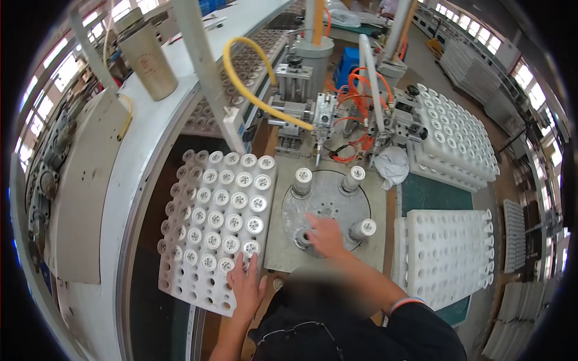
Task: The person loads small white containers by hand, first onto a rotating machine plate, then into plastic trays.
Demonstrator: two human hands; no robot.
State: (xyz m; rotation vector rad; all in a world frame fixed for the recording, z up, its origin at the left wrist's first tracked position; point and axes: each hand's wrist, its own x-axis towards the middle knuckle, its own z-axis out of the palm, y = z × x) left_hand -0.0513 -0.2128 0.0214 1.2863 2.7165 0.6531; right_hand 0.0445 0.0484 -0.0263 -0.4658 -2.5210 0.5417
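- The right hand [326,234] lies on the disc [328,201] at its near-left side, fingers bent down over the socket [299,239]. Whether they clamp a part there cannot be told, because the hand hides it.
- The left hand [246,284] lies flat on the near edge of the left tray [191,287], just left of the disc. Its fingers are spread apart and grip nothing, with the tips touching the nearest row of parts [233,222].
- 3 cylinders [303,175] stand upright on the disc, 2 at the far side and 1 at the near right.
- Risk: the nozzle [317,155] hangs over the far edge of the disc. If the disc turned with the right hand on it, the fingers could be carried toward the nozzle or caught against a cylinder.
- Risk: the left palm presses the near edge of the tray, so a push could tip it or knock over loose parts.
- Risk: the right sleeve passes close to the near-right cylinder and could brush it.
- Room: the near side of the disc is open toward the body. The far side is crowded by the machine and by the rag [392,166] at the far right.
- The right tray [445,259] lies just right of the disc, its holes empty, and the gap between them is narrow.
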